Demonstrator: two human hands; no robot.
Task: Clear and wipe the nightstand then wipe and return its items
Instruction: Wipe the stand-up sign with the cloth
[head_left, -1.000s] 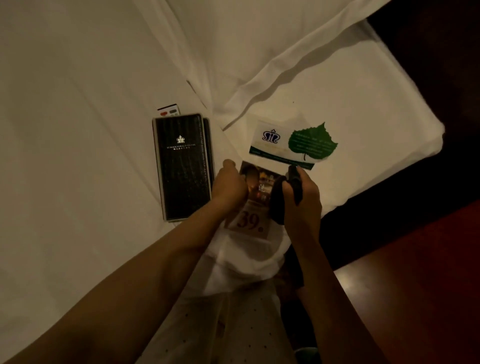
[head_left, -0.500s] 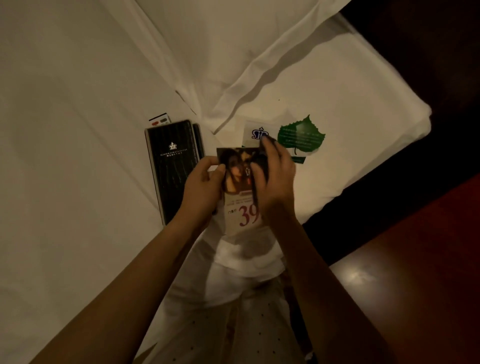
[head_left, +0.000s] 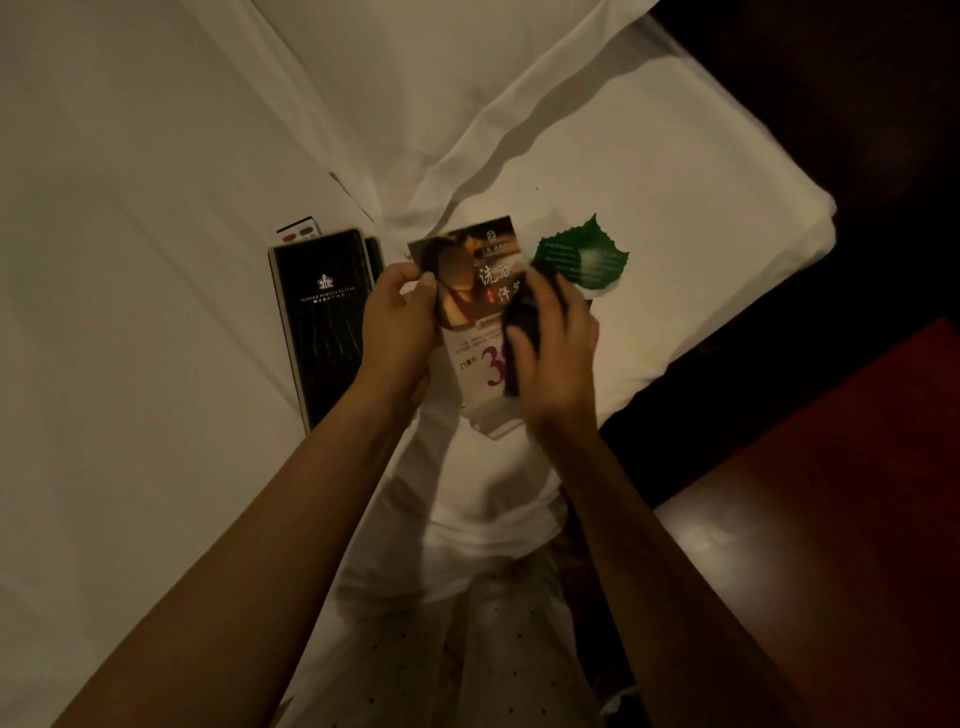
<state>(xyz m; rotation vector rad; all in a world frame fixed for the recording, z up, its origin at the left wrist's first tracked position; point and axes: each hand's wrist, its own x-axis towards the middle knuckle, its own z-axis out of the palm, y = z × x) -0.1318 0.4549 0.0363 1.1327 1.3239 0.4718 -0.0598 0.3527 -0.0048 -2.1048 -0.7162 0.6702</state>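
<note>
Glossy rectangular card (head_left: 470, 312) runs near-to-far, photo end far; left hand (head_left: 397, 322) pinches its edge, right hand (head_left: 558, 348) grips dark cloth (head_left: 522, 332).

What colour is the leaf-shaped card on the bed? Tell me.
The leaf-shaped card is green; the head view shows it.

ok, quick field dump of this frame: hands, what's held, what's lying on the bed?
left hand: pinches the display card by its left edge
right hand: presses a dark cloth to the card's face
on bed: black folder, leaf card, remote partly under the folder
bedding: white sheet
lower right: red-brown wooden surface
stage: card being wiped, not yet returned
</note>
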